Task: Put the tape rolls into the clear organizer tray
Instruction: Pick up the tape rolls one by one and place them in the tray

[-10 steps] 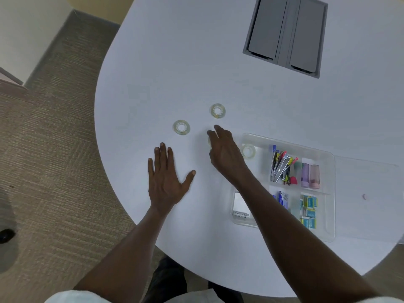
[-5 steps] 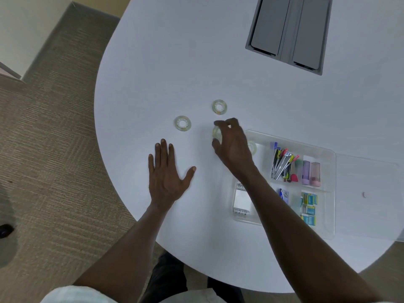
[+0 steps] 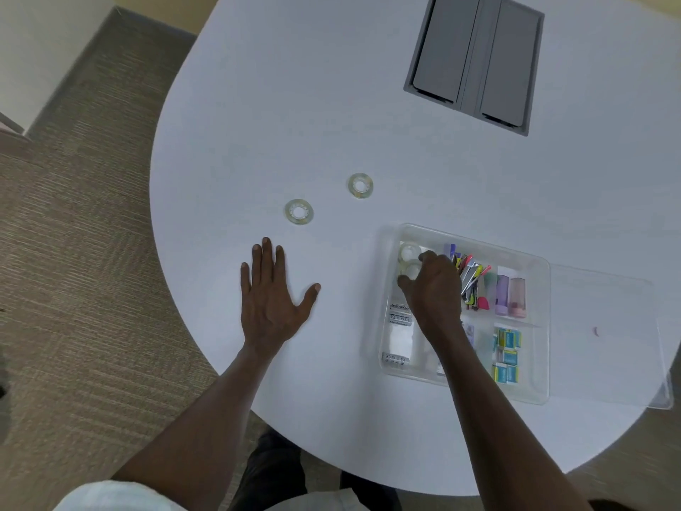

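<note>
Two clear tape rolls lie flat on the white table: one (image 3: 299, 211) nearer my left hand, another (image 3: 360, 185) farther back. The clear organizer tray (image 3: 536, 390) sits at the right. In its far-left compartment rests a tape roll (image 3: 409, 250). Just in front of it my right hand (image 3: 435, 289) holds a second roll (image 3: 412, 270) between thumb and fingers, inside the tray. My left hand (image 3: 271, 293) lies flat on the table, fingers spread, holding nothing.
The tray also holds pens and clips (image 3: 470, 276), two small cylinders (image 3: 510, 295), blue packets (image 3: 507, 354) and a white device (image 3: 400, 333). A clear lid (image 3: 608, 341) lies right of the tray. A grey hatch (image 3: 475, 57) is set in the table's far side. Carpet lies left.
My right hand picked up a tape roll from the table and carried it right into the tray's far-left compartment. The left hand stayed flat.
</note>
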The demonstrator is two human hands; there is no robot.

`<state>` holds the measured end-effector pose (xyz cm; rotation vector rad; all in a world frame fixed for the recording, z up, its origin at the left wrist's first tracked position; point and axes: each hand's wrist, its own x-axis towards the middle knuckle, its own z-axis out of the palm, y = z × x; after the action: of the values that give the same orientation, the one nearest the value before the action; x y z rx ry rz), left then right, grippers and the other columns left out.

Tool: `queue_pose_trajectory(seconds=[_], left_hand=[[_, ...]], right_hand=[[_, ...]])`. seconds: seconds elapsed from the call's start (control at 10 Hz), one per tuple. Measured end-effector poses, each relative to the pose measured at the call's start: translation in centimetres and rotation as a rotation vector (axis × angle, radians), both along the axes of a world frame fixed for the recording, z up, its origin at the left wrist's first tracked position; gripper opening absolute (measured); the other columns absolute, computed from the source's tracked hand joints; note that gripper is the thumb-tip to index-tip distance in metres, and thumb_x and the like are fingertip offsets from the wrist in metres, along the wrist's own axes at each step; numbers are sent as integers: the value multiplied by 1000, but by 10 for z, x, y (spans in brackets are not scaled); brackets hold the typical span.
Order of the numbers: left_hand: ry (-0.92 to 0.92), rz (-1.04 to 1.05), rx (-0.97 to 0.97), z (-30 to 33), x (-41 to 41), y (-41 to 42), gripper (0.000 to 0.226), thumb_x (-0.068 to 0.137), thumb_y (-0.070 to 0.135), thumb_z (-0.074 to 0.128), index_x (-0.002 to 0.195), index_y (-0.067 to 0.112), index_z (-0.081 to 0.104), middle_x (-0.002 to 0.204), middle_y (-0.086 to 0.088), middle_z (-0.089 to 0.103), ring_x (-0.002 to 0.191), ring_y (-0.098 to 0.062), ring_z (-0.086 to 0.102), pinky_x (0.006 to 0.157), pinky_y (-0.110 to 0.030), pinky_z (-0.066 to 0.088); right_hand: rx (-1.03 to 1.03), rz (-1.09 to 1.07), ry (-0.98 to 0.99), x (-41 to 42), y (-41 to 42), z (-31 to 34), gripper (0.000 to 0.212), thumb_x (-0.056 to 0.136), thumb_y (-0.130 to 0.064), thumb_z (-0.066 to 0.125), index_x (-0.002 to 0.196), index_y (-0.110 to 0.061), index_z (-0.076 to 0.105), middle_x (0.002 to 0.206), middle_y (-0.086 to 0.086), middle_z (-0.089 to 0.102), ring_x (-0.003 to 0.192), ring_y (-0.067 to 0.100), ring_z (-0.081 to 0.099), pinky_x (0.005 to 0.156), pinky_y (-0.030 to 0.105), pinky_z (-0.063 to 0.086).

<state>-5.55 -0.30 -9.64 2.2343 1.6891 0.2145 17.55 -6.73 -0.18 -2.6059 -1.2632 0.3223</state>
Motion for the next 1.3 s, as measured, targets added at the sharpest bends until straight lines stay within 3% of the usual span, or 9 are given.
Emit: queue_pose_trajectory(seconds=[0.1,0.3,0.4,0.6,0.9,1.0,1.1,1.2,1.3], left_hand=[[2,1,-6,1,1,1,93,91,72,43,158,9,23,171,-10,8,159,-24,6,129,-48,11],[5,-1,-9,0,0,1,93,91,71,44,158,9,23,171,-10,8,159,-25,6,128,-48,11],[5,-1,-6,0,0,0,93,91,71,44,158,9,24,171,-10,8,159,-25,6,128,-49,12],[-5,2,-4,0,0,1,93,91,70,45,157,9,24,170,-10,9,159,-25,7,129,-48,11],[-6,5,5,-1,1,1,92,91,70,46,158,9,25,170,-10,10,159,-25,7,129,-48,10],[-11,6,12,-1,1,0,92,91,69,46,157,9,26,170,-10,11,159,-25,8,129,-48,11],[-7,5,11,0,1,1,92,91,70,46,157,9,26,170,-11,11,159,-25,8,129,-48,11],[-4,4,8,0,1,1,92,91,70,46,157,9,26,170,-11,11,159,-25,8,129,-48,11],[-7,4,16,0,0,0,91,91,69,46,157,9,27,170,-11,12,159,-26,9,128,-48,12]], right_hand=[[-41,45,13,-1,-3,-10,40,64,-8,81,92,9,59,77,28,60,72,42,60,65,42,49],[-110,49,63,6,8,-13,40,63,-13,85,87,9,61,77,27,64,71,38,62,62,36,48],[-143,68,40,8,10,-16,43,58,-14,88,79,9,60,71,27,63,67,39,62,57,33,40],[-148,17,40,11,12,-12,42,69,-22,83,89,7,59,87,25,65,83,38,63,66,32,40],[-185,27,59,12,12,-13,45,70,-26,83,92,6,60,90,24,65,85,38,63,65,30,37],[-173,24,55,10,12,-13,43,70,-21,82,91,8,58,87,26,64,81,40,62,64,33,39],[-144,53,-1,5,14,-15,40,62,-7,84,82,10,55,70,28,61,63,40,62,55,34,43],[-163,44,-10,3,13,-15,41,64,-4,82,88,12,53,71,27,61,62,39,62,55,32,40],[-201,23,40,8,11,-14,49,73,-18,82,99,10,51,85,28,63,78,40,64,64,36,47]])
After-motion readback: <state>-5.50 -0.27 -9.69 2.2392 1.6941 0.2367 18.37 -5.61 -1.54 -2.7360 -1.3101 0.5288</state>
